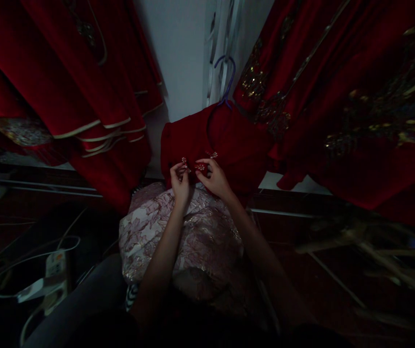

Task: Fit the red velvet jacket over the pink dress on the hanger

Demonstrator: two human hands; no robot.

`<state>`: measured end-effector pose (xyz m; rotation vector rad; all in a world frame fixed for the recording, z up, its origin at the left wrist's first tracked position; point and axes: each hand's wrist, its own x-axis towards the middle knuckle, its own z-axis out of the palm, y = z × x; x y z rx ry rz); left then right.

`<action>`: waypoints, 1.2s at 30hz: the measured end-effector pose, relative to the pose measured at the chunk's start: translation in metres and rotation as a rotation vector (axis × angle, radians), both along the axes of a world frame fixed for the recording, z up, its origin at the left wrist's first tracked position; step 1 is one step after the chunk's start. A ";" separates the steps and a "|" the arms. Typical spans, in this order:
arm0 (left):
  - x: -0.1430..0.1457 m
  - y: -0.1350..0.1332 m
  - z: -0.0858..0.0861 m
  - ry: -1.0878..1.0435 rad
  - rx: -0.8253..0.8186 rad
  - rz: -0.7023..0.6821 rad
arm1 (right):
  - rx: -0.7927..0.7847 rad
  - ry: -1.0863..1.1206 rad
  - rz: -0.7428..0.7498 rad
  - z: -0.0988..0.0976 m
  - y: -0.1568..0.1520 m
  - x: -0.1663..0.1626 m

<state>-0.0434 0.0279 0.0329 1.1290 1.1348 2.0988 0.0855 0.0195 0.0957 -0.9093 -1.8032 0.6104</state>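
Note:
A red garment [236, 140] with an open neckline hangs on a purple hanger [228, 82] in front of me. Small beaded ornaments sit along its front opening; one beaded ornament [213, 154] shows above my right fingers. My left hand [180, 181] is closed in a pinch at the left edge, on a beaded ornament [185, 161]. Fingers of my right hand [215, 179] close round another beaded ornament [200, 167], just right of the left hand. Dim light hides the exact grip. Beneath both forearms lies a pale pink floral fabric [153, 217] with a glossy sheen.
Red garments [84, 72] with pale piping hang at left, and red garments with gold sequins [256, 79] at right. A power strip [55, 275] with white cables lies low at left. Blurred wooden bars [367, 241] stand at lower right.

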 end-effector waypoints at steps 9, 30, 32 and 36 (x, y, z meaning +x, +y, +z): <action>-0.002 -0.002 0.006 -0.157 -0.014 -0.127 | 0.071 -0.139 -0.054 0.011 0.002 -0.012; -0.003 -0.018 0.027 -0.064 -0.071 -0.019 | 0.063 -0.120 -0.187 0.004 0.001 -0.027; -0.004 -0.019 0.027 -0.018 -0.063 0.007 | 0.072 -0.104 -0.188 0.002 0.001 -0.027; -0.008 -0.022 0.028 0.136 -0.077 0.070 | 0.069 -0.084 -0.201 0.001 0.002 -0.028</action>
